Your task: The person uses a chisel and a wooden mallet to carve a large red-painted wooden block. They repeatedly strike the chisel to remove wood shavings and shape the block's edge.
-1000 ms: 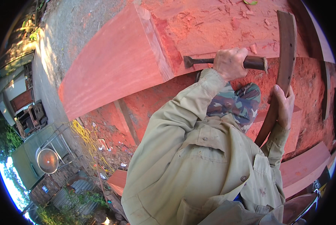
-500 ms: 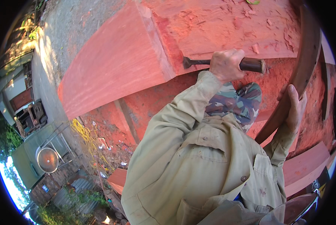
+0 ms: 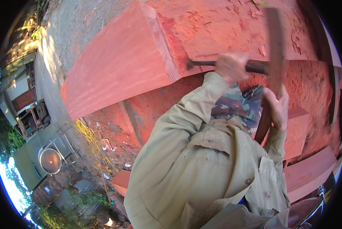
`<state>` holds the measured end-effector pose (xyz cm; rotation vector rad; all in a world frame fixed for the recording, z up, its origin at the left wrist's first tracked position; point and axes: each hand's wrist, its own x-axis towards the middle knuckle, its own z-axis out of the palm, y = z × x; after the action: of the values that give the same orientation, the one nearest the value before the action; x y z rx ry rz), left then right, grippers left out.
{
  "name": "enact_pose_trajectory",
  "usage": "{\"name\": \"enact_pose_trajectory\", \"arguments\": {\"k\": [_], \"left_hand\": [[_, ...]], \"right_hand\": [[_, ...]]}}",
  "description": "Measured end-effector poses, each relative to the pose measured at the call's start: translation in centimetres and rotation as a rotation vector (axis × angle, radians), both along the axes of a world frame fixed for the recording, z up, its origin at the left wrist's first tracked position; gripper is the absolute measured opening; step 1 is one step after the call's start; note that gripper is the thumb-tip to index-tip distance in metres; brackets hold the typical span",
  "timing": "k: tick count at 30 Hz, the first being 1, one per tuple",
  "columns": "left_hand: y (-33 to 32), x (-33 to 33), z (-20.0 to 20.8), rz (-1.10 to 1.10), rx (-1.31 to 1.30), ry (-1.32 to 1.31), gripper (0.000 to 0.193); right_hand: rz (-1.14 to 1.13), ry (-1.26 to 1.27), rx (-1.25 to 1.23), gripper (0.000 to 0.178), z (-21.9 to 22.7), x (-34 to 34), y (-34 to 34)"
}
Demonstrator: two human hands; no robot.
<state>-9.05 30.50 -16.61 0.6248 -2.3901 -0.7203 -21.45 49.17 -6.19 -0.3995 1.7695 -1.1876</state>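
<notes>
My left hand (image 3: 232, 68) is closed round a chisel (image 3: 203, 64), gripping it between its dark metal shank and its brown wooden handle. The chisel's blade end, to the left, is against the red-brown timber (image 3: 119, 63) beside a cut step. My right hand (image 3: 276, 107) is wrapped round a long dark wooden bar (image 3: 276, 42), thumb along it. The bar stands upright across the picture, its side meeting the butt of the chisel handle. Motion blurs the bar and my left hand a little.
Wood chips (image 3: 262, 50) lie on the rough-hewn timber face. Reddish offcut blocks (image 3: 310, 173) lie at lower right. A tangle of yellow cord (image 3: 87, 135) is on the ground at left, near a round metal dish (image 3: 50, 161). A vehicle (image 3: 32, 117) stands farther left.
My right hand has swung the wooden bar leftward, from apart at the right to the chisel's handle end. My left hand keeps the chisel in nearly the same place.
</notes>
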Motion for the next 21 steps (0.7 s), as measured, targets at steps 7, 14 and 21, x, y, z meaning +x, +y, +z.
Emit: {"name": "enact_pose_trajectory", "arguments": {"k": [7,14,21], "left_hand": [[-0.2,0.4,-0.7,0.011,-0.037,-0.015,0.022],[-0.6,1.7,-0.8,-0.053,-0.005,-0.204,0.023],[1.4,-0.6,1.2,0.062,0.069,-0.038,0.022]], "right_hand": [[-0.240,0.062,-0.034,0.039,-2.1,-1.4,1.5],[0.086,0.274,-0.038,0.042,-3.7,-0.1,1.2],[-0.156,0.125,-0.033,0.029,-2.8,-2.3,3.8]]}}
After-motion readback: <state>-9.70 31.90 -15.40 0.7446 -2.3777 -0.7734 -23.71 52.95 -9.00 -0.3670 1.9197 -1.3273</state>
